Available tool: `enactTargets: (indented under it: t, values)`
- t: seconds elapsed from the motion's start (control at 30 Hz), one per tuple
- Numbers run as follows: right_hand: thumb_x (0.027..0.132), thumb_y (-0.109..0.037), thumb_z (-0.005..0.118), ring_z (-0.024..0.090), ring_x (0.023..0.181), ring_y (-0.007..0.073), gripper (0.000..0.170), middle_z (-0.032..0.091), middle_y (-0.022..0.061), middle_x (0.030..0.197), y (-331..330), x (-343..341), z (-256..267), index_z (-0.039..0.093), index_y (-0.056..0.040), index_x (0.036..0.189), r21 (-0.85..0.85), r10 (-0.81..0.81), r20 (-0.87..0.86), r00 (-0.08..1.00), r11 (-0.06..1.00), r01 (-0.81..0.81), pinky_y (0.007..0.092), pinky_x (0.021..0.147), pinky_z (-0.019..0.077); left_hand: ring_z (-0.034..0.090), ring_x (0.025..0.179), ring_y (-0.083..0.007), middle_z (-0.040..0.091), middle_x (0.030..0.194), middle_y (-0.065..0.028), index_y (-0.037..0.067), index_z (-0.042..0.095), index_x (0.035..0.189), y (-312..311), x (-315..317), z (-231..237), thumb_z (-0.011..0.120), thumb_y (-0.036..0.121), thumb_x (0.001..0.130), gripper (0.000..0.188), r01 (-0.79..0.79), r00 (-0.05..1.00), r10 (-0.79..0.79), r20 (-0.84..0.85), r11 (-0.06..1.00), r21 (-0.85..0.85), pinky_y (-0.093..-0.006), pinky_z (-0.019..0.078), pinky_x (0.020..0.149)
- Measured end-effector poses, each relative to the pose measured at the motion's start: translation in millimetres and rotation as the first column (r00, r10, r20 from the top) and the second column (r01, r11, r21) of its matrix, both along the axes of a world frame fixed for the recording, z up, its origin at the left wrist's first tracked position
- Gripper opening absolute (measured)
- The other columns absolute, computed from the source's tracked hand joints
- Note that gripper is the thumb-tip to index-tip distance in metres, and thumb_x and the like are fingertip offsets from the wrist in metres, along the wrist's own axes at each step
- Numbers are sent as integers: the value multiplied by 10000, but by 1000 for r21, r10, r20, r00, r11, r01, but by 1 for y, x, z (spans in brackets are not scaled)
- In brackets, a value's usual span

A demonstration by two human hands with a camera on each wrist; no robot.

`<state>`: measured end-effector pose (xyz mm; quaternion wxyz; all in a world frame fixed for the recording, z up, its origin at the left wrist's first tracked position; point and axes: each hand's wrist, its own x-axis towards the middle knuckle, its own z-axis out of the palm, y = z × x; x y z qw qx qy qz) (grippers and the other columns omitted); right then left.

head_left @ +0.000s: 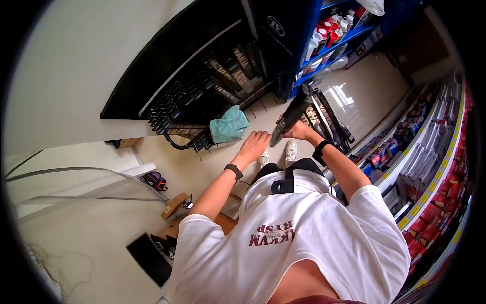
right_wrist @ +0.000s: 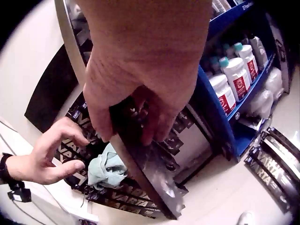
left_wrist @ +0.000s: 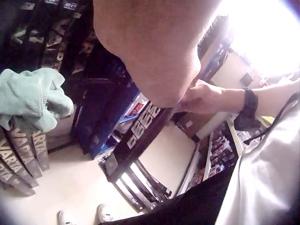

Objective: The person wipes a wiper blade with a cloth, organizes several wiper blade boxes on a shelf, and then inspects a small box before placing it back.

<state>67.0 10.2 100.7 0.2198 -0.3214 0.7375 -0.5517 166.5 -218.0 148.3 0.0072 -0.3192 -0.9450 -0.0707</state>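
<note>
One long, flat black panel [head_left: 293, 114] is up off the pale floor [head_left: 263, 109] in front of the person, and the right hand [right_wrist: 145, 89] has it gripped, fingers curled round the edge. Left hand [right_wrist: 54, 154] is near it, thumb and fingers spread wide. There's a crumpled pale-green cloth [head_left: 229, 125] by some black VARTA-lettered racks [head_left: 223, 71], btw.
</note>
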Motion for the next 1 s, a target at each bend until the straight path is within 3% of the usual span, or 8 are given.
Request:
enactTargets:
  t: [0.07,0.17,0.33,0.5,0.67,0.8,0.87,1.0]
  values:
    - [672,-142,813,575,1008,238,536,593,139,1076,10,-1,5,595,6,1139,41,-9,-245,970,999,20,367,892,468,566,1019,-229,578,1068,-100,42,579,1131,8,4,-8,623,195,798,370,-75,994,82,70,993,-94,-342,447,845]
    - [705,-189,816,571,1015,241,529,588,138,1101,20,-5,20,601,17,1142,-2,-53,11,999,999,53,378,905,459,598,978,-254,569,1141,-132,20,470,1305,19,3,-5,721,332,792,650,-169,983,170,67,986,-7,-351,464,840]
    - [771,-117,799,575,959,160,413,623,67,1012,35,-9,53,615,26,1112,-42,-85,370,925,993,108,313,854,480,654,886,-288,566,1171,-129,50,449,1333,37,-19,-7,709,296,790,651,-304,949,301,91,952,27,-395,533,724]
    - [801,-155,800,560,938,135,455,642,56,1060,50,-17,64,589,9,1168,-93,-227,299,927,960,264,279,850,476,678,610,-300,598,1247,-124,115,460,1360,43,-51,-5,655,136,768,624,-349,928,350,-130,937,34,-388,564,557]
    - [801,-244,812,551,1044,141,514,615,60,1122,66,-23,74,579,-4,1192,21,-341,366,866,933,359,283,922,453,683,659,-313,595,1272,-96,148,498,1339,47,-83,8,639,91,774,584,-357,920,368,-131,929,101,-403,567,598]
    - [803,-221,810,508,1077,138,622,542,35,1139,75,-21,82,466,-51,1292,-239,-349,285,893,876,419,280,955,423,684,700,-327,553,1351,-91,162,496,1343,36,-108,12,636,59,786,583,-381,910,389,-146,921,78,-415,566,624]
    - [806,-222,807,518,1035,136,584,550,24,1092,81,-29,74,481,-47,1258,-226,-381,-62,922,905,359,274,939,428,696,710,-305,520,1398,-90,153,507,1345,30,-116,18,649,62,806,564,-406,903,413,-118,911,75,-413,573,632]
    - [847,-186,765,503,898,100,495,519,-12,944,87,-29,71,484,-44,1228,-280,-433,182,883,838,468,257,842,434,689,775,-339,497,1415,-93,144,486,1341,17,-126,17,649,82,825,545,-464,885,466,-18,883,71,-423,567,684]
